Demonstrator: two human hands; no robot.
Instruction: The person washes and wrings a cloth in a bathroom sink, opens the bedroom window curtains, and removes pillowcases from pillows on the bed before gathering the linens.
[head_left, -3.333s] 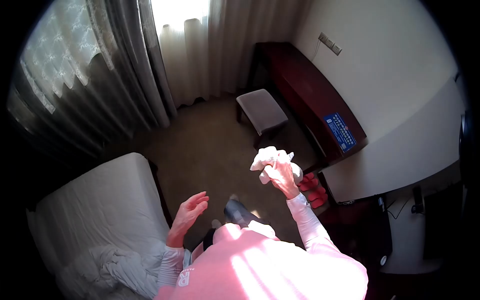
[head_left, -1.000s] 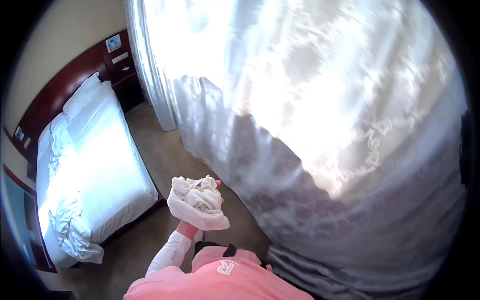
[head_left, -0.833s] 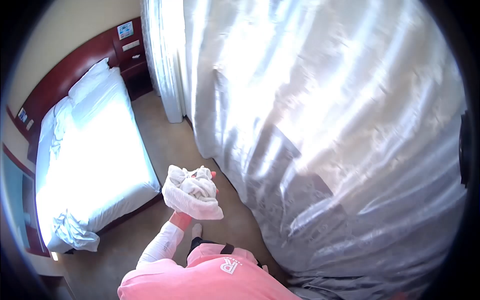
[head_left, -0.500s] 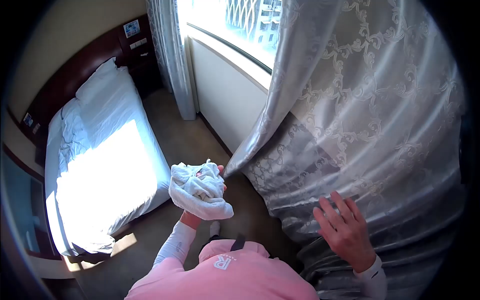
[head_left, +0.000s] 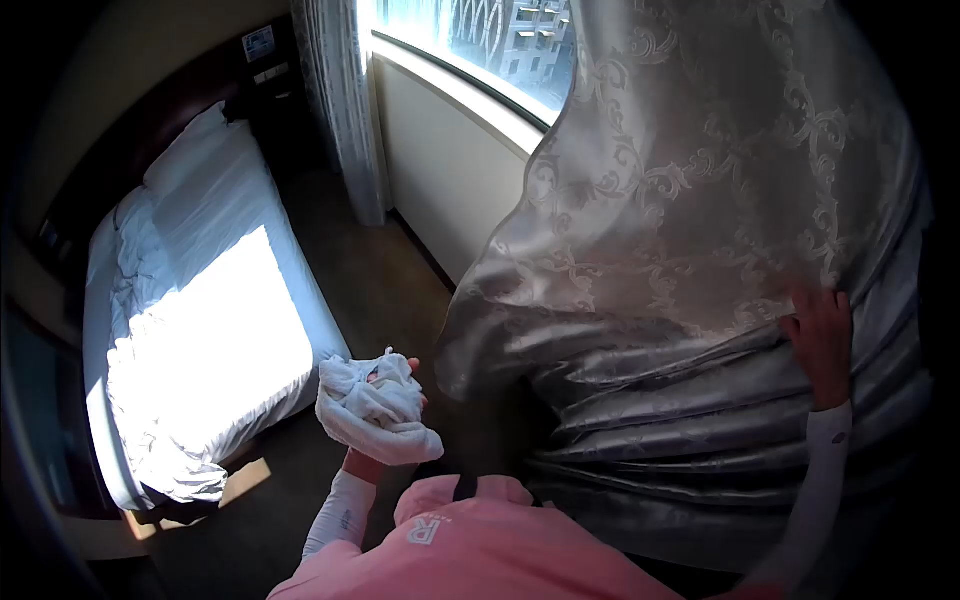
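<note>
My left hand (head_left: 414, 382) is closed from beneath around a crumpled white towel (head_left: 375, 410), its fingertips showing at the far right side. A small dark and reddish bit shows among the towel's folds, too small to name. Over on the right, my right hand (head_left: 824, 340) grips the silvery patterned curtain (head_left: 680, 230), with folds drawn toward its fingers. Part of those fingers is blurred. The curtain hangs spread out, its near edge billowing toward the middle of the view.
At left stands a bed (head_left: 200, 350) with rumpled white sheets and a sunlit patch. A window (head_left: 500, 50) is above the pale wall panel (head_left: 440, 170). Another curtain (head_left: 345, 120) hangs at its far side. Dark carpet (head_left: 350, 250) lies between bed and wall.
My right hand has moved up and to the right onto the curtain and closed on it. The curtain has swung and billowed out. My left hand with the towel has shifted slightly left and down.
</note>
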